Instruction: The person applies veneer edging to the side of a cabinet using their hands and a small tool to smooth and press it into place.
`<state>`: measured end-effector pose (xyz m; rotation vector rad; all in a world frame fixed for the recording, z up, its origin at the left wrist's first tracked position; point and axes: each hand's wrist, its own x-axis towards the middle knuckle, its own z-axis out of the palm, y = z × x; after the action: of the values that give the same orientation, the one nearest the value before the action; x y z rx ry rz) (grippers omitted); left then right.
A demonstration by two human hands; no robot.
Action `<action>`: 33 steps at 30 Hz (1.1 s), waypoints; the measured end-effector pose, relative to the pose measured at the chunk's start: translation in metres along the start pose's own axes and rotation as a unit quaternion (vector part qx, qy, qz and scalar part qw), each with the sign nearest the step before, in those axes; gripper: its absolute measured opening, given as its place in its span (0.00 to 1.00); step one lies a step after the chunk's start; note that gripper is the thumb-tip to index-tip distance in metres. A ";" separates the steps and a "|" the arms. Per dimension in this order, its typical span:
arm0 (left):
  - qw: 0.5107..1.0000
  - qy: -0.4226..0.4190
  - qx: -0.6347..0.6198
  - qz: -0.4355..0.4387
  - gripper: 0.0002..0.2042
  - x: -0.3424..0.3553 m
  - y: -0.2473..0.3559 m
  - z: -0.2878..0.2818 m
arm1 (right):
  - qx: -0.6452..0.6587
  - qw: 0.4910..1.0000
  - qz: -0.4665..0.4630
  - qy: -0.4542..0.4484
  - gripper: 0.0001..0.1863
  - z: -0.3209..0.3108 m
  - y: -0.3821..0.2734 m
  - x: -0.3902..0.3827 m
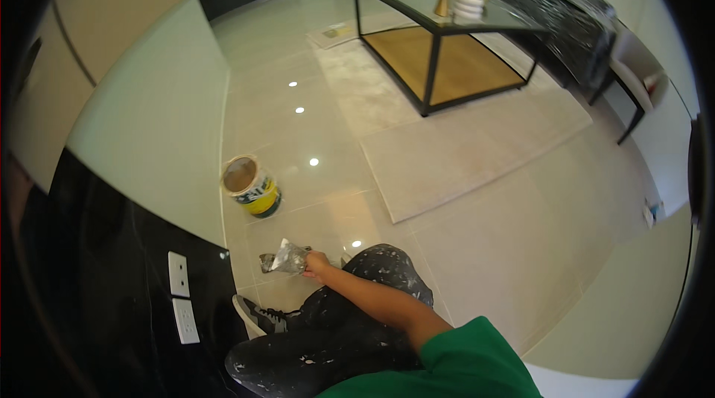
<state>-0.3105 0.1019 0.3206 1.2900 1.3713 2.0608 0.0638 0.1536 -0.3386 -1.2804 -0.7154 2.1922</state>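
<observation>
My right hand (316,264) is closed around the handle of a putty knife (289,256), whose wide metal blade looks smeared. The blade is held low over the floor tiles, pointing left. Beside the blade lies a small dark grey shape (267,262), and I cannot tell whether it is a separate thing or a reflection. Beyond the knife, close to the wall, stands an open paint bucket (261,195) with a yellow and dark label. My left hand does not show.
A black panel with white sockets (179,274) runs along my left. My shoe (261,317) is close to it. Ahead stands a glass-topped table (406,0) with a black frame, on a pale rug (462,160). Behind it are a plastic-wrapped dark piece of furniture (558,18) and a chair (633,70).
</observation>
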 end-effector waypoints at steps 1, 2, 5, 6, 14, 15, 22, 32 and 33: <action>1.000 0.002 -0.004 0.001 0.19 -0.003 0.002 -0.001 | 0.052 0.997 0.050 0.020 0.16 0.002 -0.007 -0.004; 1.000 0.006 -0.009 0.002 0.19 -0.006 0.005 0.000 | 0.024 0.999 0.037 0.007 0.17 0.001 -0.007 -0.005; 1.000 0.021 -0.011 0.004 0.19 -0.018 0.016 -0.002 | 0.062 0.997 0.043 0.017 0.17 0.002 -0.002 -0.002; 1.000 0.029 -0.010 0.003 0.19 -0.024 0.020 -0.005 | 0.059 0.997 0.052 0.019 0.17 0.002 0.002 -0.001; 0.991 0.089 -0.089 -0.042 0.22 -0.021 0.013 0.014 | 0.039 0.996 0.030 0.069 0.15 -0.009 -0.011 -0.001; 0.999 0.039 0.002 0.008 0.26 -0.007 0.011 -0.045 | 0.024 0.996 0.043 0.070 0.15 0.001 -0.004 -0.010; 0.989 0.019 0.146 -0.025 0.59 0.011 -0.004 -0.014 | 0.025 0.995 0.035 0.089 0.14 -0.016 -0.004 0.007; 0.980 0.017 0.187 -0.071 0.63 -0.028 0.010 0.013 | 0.080 0.996 0.020 0.023 0.16 -0.004 -0.015 -0.016; 0.976 0.019 0.206 -0.069 0.63 -0.031 0.009 0.014 | 0.085 0.996 0.015 0.032 0.16 -0.003 -0.017 -0.018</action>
<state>-0.2809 0.0839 0.3148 1.2669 1.9215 1.7749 0.0773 0.1552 -0.3176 -1.2759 -0.4770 2.1743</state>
